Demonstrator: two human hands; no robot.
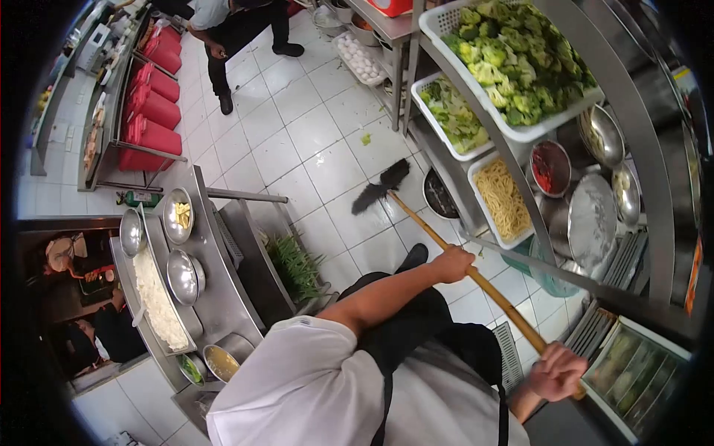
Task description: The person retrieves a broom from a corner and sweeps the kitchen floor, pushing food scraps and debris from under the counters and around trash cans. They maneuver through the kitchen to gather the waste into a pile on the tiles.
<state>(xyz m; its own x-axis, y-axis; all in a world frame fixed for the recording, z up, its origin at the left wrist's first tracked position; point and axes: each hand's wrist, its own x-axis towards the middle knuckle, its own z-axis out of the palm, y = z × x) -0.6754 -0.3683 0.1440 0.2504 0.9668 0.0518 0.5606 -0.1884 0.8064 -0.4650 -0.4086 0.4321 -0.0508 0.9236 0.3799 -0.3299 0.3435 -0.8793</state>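
A broom with a long wooden handle (428,227) slants across the view, its dark bristle head (381,187) resting on the white tiled floor. My left hand (452,264) is wrapped around the middle of the handle. Closer to its top end, my right hand (558,372) is also closed on it. A small green leaf scrap (365,139) lies on the tiles beyond the bristles. Right of the broom head, a round dark pan (440,195) sits low by the shelf.
On the right, metal shelving (491,111) carries a broccoli basket (513,59), a noodle tray (502,199) and bowls. To the left stands a steel counter (230,279) with rice and bowls. Another person (238,30) stands at the back near red bins (152,111).
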